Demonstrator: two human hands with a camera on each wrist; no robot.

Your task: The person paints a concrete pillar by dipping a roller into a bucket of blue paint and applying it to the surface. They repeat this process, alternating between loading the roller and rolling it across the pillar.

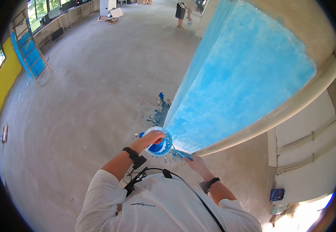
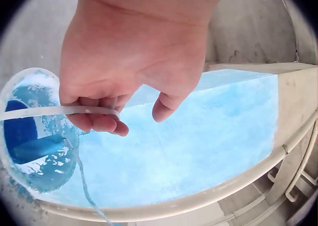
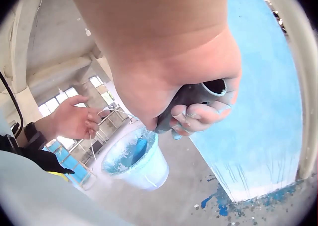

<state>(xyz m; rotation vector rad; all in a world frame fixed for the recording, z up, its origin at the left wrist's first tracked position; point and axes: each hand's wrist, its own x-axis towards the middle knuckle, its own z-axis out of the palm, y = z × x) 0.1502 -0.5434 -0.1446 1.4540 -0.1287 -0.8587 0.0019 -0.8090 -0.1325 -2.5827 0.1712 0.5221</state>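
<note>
My left hand [image 1: 154, 137] [image 2: 134, 57] [image 3: 78, 119] has its fingers curled round the thin white handle [image 2: 54, 111] of a bucket [image 1: 169, 144] [image 3: 151, 172], which hangs from it. Blue paint coats the bucket's inside, and a blue roller [image 2: 39, 147] [image 3: 140, 147] lies tilted in it above darker blue paint [image 2: 17, 122]. From the roller a paint-covered metal rod [image 2: 84, 184] leads out over the rim towards my right hand [image 1: 199, 166] [image 3: 174, 67]. That hand grips a dark hollow handle [image 3: 191, 98], with light blue paint on its fingers.
Beside the bucket stands a blue-painted pillar [image 1: 237, 73], with a pale pipe [image 1: 284, 116] along its edge. Paint splatters [image 1: 160, 112] mark the floor at its base. A ladder [image 1: 30, 50] leans at the far left. Another person [image 1: 185, 11] is in the distance.
</note>
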